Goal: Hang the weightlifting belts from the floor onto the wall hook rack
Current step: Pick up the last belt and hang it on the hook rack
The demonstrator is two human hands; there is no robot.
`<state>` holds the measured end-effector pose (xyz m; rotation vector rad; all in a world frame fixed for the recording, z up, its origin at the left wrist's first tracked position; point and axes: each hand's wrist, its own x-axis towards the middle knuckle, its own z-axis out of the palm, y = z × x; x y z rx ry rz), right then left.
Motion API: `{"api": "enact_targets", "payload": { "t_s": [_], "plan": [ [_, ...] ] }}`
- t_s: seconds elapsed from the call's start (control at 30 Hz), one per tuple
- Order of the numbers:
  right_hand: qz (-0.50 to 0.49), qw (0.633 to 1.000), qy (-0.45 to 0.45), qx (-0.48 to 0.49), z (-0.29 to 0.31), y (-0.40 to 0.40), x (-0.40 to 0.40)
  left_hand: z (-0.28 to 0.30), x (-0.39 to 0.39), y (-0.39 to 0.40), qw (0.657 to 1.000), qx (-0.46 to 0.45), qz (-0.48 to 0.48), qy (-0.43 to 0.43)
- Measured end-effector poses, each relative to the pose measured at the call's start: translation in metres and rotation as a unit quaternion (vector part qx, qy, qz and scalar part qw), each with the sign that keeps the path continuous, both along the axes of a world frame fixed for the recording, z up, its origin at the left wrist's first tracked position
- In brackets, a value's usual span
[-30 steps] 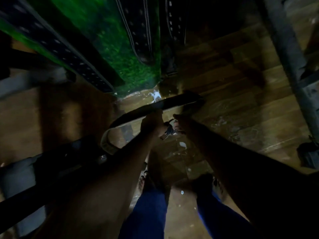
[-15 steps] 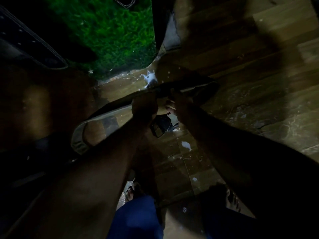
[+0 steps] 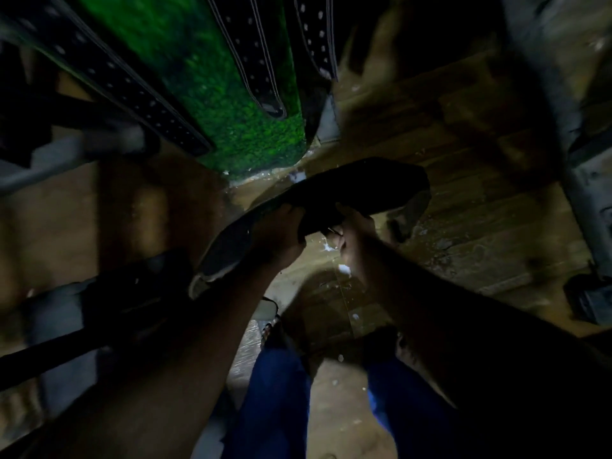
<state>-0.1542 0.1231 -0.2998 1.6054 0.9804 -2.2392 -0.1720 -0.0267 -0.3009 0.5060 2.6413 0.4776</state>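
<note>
On the far left, a long black belt with holes [image 3: 109,74] hangs down along the green wall covering [image 3: 212,94], and two more hanging belts [image 3: 255,61] are seen beside it, so part of the work looks already done. The hook rack itself is above the view and cannot be seen.

In the middle, both hands hold one dark weightlifting belt [image 3: 347,187] in the air, above the wooden floor [image 3: 463,210]. The left hand [image 3: 278,233] has its fingers curled around the narrow strap part, and the pale belt end [image 3: 205,279] hangs down to the left of it. The right hand [image 3: 351,233] grips from under the wide back part; its fingers are closed on the belt, although the light is too weak to show each finger. The wide part of the belt extends to the right of the right hand.

I judge that the step in hand is carrying this belt to the wall. The next move probably needs lifting it upward and finding its buckle or loop, so that it can catch on a free hook beside the other belts.
</note>
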Motion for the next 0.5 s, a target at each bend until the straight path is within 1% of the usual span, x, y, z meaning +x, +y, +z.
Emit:
{"api": "enact_targets", "payload": {
  "t_s": [0.07,0.1,0.2,0.33,0.43,0.47,0.5],
  "plan": [
    [0.016,1.0,0.014,0.005,0.039,0.007,0.01,0.052,0.002,0.007,0.996,0.01,-0.014,-0.084],
    [0.019,0.999,0.021,0.017,0.056,0.013,0.016,0.075,-0.001,0.011,0.995,0.034,-0.015,-0.097],
    [0.033,0.998,0.047,0.017,0.12,0.031,0.026,0.144,-0.013,0.025,0.987,0.086,0.04,-0.129],
    [0.11,0.983,0.134,0.058,0.221,0.061,0.029,0.231,-0.029,0.054,0.979,0.15,0.119,-0.074],
    [0.14,0.971,0.164,0.107,0.302,0.08,0.026,0.317,-0.026,0.086,0.968,0.173,0.173,-0.051],
    [0.14,0.966,0.182,0.122,0.327,0.086,0.025,0.344,-0.024,0.095,0.96,0.192,0.197,-0.055],
    [0.141,0.959,0.207,0.135,0.352,0.092,0.025,0.37,-0.023,0.102,0.945,0.23,0.225,-0.064]
  ]
}}
